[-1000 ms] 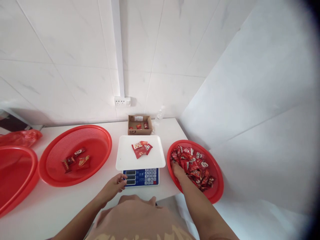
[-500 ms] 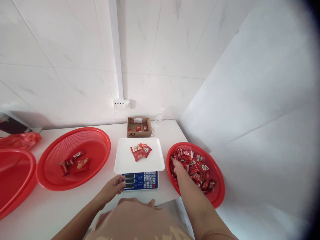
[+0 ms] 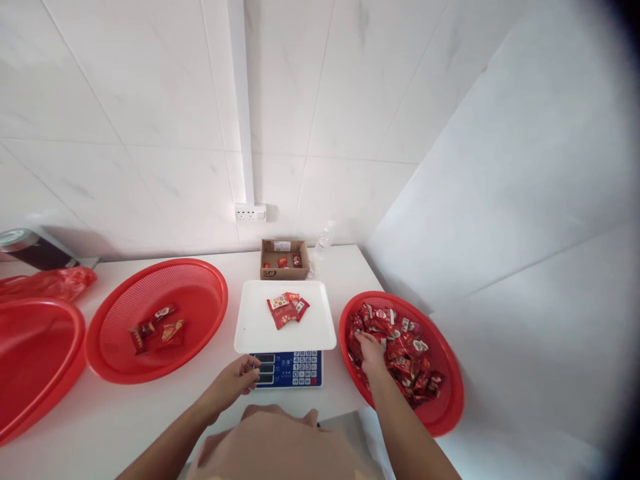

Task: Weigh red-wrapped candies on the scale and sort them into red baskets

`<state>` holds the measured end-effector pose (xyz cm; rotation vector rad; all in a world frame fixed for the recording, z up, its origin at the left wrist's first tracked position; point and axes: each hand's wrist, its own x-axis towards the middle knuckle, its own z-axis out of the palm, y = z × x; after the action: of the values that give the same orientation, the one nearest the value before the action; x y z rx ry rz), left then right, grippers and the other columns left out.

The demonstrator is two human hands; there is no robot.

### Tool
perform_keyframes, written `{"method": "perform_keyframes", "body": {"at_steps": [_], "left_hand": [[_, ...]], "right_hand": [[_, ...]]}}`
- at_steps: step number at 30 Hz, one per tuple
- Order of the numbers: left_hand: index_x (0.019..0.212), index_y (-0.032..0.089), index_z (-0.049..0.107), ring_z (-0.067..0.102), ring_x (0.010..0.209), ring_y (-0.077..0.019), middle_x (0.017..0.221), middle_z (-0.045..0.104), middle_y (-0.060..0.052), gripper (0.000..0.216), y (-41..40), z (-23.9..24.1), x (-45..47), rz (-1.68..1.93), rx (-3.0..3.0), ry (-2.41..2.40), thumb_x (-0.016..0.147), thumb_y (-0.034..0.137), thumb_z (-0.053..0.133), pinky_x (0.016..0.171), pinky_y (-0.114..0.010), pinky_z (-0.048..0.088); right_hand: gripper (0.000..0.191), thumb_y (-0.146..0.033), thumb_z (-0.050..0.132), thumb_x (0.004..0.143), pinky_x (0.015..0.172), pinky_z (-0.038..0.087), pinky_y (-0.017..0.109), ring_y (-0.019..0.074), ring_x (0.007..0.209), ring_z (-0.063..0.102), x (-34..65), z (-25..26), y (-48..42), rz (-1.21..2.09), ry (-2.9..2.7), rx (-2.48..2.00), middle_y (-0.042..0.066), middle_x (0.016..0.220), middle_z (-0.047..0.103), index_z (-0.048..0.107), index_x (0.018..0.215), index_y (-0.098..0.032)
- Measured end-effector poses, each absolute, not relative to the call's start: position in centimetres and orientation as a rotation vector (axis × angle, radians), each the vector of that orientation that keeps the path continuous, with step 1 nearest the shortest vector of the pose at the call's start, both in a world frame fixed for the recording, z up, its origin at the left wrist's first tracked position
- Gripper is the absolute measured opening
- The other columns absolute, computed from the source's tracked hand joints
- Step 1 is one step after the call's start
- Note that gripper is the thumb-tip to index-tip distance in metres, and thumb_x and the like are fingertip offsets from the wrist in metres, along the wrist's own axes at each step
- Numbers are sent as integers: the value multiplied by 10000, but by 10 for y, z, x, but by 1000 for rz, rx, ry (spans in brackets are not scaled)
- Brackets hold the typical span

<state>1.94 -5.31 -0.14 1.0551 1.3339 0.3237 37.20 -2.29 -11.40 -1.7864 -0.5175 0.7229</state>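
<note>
My right hand [image 3: 371, 352] is inside the right red plastic basket [image 3: 454, 393]. Its fingers are bent together on a small red snack packet [image 3: 357, 327], and the fingertips are partly hidden. Many glossy red packets [image 3: 403, 363] lie heaped around it. At the left edge of the blue keypad panel of a digital scale [image 3: 286, 369], my left hand [image 3: 239, 377] rests with loosely curled fingers, apart and holding nothing. On the scale's white tray [image 3: 255, 320], a few red packets [image 3: 287, 310] lie in a small overlapping pile.
A left red basket [image 3: 205, 327] holds several packets. Another red basket [image 3: 35, 400] is cut off at the frame's edge, with a red plastic bag [image 3: 60, 283] behind it. A cardboard box [image 3: 284, 273] with a few packets and a clear bottle [image 3: 326, 237] stand by the wall.
My right hand has shifted slightly within the heap, with its fingers closer together. The left hand has stayed beside the scale. The whole view has moved a little.
</note>
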Motion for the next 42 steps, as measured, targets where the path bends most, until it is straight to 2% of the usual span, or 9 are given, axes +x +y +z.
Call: {"method": "perform_keyframes", "body": {"at_steps": [5,12,18,24,31,35,38,40,42], "left_hand": [[940,197,536,572,773,-174,775,559,5,383,-56,-3,20,335,1062,1333,652,447,568,725,-313,444],[956,191,539,565,758,-158,789,562,11,437,-64,-4,14,341,1050,1346,644,496,564,731,-304,439],[970,192,536,572,779,-162,831,587,-7,435,-68,1,4,361,1047,1366,672,509,545,745,-305,441],[969,192,531,569,780,-165,832,586,-13,380,-69,-3,4,369,1055,1356,700,460,536,751,-314,446],[992,191,559,606,807,-194,864,617,-45,395,-64,-10,-11,380,1139,1424,724,475,498,763,-340,481],[1059,181,566,578,1026,-264,1045,627,-117,426,-49,-13,-38,542,1476,1751,763,453,425,902,-397,446],[1228,125,497,309,1325,-326,1361,435,-195,527,-38,-15,-69,602,1811,2139,817,421,349,1063,-483,265],[1336,81,388,160,1380,-371,1452,294,-234,600,-34,-17,-89,504,1843,2353,852,423,294,1070,-548,190],[1397,48,275,217,1353,-413,1433,312,-267,663,-33,-22,-103,319,1748,2401,863,440,269,1025,-579,242]], "right_hand": [[290,-378,635,625,723,493,292,170,785,614,350,-80,-26,634,-643,-1736,20,842,653,577,850,-204],[354,-399,599,679,683,502,310,178,771,643,283,-59,22,1050,-952,-1579,54,908,680,532,960,-194],[498,-247,508,777,1041,346,393,212,1237,452,258,-64,35,822,-1667,-1631,113,1327,506,450,1268,-186],[556,-281,496,824,1078,287,442,263,1342,296,259,-74,23,638,-2066,-1738,133,1383,446,391,1354,-146],[528,-319,472,843,1086,296,404,231,1319,333,274,-74,0,560,-2104,-1710,108,1394,425,409,1347,-173],[484,-379,413,872,1080,290,443,248,1302,349,291,-71,-18,345,-1951,-1787,124,1370,443,447,1313,-182],[487,-400,413,863,1078,248,512,299,1332,292,307,-78,-37,222,-1823,-1956,145,1385,425,470,1291,-175],[510,-400,418,854,1073,232,539,321,1347,261,317,-87,-49,219,-1775,-2056,156,1405,399,454,1307,-168],[528,-389,427,846,1071,233,539,326,1344,273,323,-96,-59,250,-1752,-2115,155,1404,405,429,1329,-176]]}}
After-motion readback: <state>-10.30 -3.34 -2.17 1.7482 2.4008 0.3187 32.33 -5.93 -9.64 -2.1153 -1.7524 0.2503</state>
